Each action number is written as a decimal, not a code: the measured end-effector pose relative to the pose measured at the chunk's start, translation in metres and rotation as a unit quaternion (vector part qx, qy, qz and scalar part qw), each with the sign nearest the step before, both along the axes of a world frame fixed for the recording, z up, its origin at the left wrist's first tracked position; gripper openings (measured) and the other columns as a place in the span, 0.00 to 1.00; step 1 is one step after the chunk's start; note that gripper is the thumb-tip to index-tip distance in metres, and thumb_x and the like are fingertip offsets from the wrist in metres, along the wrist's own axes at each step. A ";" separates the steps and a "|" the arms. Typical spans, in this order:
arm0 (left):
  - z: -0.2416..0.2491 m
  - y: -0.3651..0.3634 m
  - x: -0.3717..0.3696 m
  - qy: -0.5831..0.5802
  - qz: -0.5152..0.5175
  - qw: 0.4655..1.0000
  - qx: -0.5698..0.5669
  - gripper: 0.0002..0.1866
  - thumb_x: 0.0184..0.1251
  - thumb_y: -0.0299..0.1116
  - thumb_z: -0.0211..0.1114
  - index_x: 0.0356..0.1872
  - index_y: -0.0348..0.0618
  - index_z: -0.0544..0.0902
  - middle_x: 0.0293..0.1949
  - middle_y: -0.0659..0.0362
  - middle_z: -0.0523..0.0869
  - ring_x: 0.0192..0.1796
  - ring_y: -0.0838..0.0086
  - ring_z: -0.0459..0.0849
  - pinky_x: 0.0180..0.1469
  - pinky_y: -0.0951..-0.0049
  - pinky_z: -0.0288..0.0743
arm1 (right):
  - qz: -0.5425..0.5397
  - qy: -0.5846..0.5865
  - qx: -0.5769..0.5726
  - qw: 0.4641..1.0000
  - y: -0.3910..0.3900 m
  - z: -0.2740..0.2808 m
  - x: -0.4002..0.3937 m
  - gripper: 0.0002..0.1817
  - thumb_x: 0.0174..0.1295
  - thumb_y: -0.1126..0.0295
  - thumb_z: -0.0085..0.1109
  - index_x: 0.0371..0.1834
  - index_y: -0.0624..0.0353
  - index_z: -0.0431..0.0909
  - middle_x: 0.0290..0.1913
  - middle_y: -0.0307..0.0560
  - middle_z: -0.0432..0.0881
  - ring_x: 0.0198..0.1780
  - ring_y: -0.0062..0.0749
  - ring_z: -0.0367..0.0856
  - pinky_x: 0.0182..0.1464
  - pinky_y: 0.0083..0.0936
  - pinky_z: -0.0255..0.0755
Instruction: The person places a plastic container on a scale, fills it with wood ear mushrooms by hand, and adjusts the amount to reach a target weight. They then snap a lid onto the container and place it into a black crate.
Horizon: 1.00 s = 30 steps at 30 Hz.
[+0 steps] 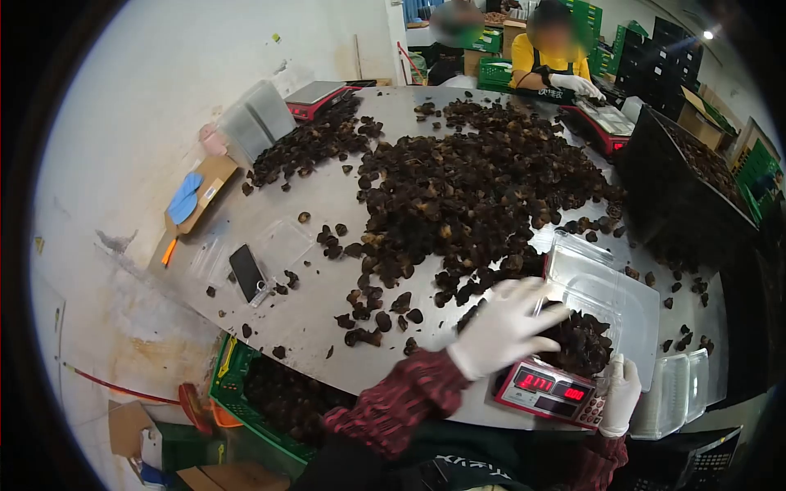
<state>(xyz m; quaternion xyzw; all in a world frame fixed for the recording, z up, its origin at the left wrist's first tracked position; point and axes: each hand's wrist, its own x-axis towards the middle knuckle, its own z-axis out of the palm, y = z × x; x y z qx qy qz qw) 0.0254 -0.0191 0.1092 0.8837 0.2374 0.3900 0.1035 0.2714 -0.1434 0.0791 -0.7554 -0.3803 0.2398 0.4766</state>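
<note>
My left hand (508, 327), in a white glove, reaches over a clear plastic box (602, 282) with its fingers stretched apart. Dark brown, mushroom-like pieces (580, 344) fill the near half of the box, and the lid side lies folded back. Beneath it is a red digital scale (547, 391) showing red figures. My right hand (622, 397), gloved too, has its fingers closed at the box's near right corner, beside the scale's keys. Whether the left fingertips touch the pieces is hard to see.
A large heap of dark pieces (467, 188) covers the table's middle. A phone (246, 273) lies left. Stacked clear boxes (671, 393) stand at the right, beneath a black crate (671, 180). Across the table, a person in yellow (524, 53) works at another scale (606, 119).
</note>
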 end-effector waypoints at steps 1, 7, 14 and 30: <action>0.004 -0.002 -0.026 0.003 0.035 0.999 -0.035 0.28 0.50 0.45 0.70 0.53 0.46 0.80 0.54 0.49 0.76 0.58 0.53 0.73 0.58 0.56 0.65 | -0.010 -0.009 0.015 1.000 -0.002 0.000 0.002 0.18 0.70 0.59 0.53 0.40 0.66 0.78 0.23 0.38 0.76 0.21 0.16 0.69 0.24 0.16 0.63; -0.091 -0.034 -0.174 0.174 0.448 0.873 -0.087 0.33 0.48 0.44 0.72 0.61 0.58 0.77 0.71 0.50 0.62 0.70 0.47 0.57 0.66 0.51 0.54 | -0.099 0.011 0.041 0.994 -0.011 0.005 0.003 0.18 0.72 0.59 0.50 0.30 0.63 0.75 0.22 0.34 0.70 0.21 0.14 0.66 0.23 0.19 0.61; -0.146 -0.038 -0.202 0.061 0.424 0.895 -0.123 0.11 0.57 0.25 0.65 0.43 0.43 0.81 0.43 0.53 0.77 0.48 0.57 0.73 0.50 0.62 0.69 | -0.110 0.068 0.032 0.991 -0.009 0.008 -0.002 0.15 0.70 0.62 0.53 0.39 0.65 0.78 0.27 0.38 0.77 0.20 0.17 0.73 0.21 0.16 0.65; 0.018 0.015 0.060 0.029 -0.130 0.988 -0.077 0.11 0.56 0.33 0.69 0.41 0.47 0.84 0.43 0.58 0.81 0.49 0.62 0.78 0.54 0.65 0.68 | -0.079 -0.007 0.020 0.997 -0.027 0.003 0.000 0.15 0.67 0.63 0.57 0.46 0.66 0.79 0.33 0.41 0.82 0.24 0.19 0.78 0.24 0.16 0.70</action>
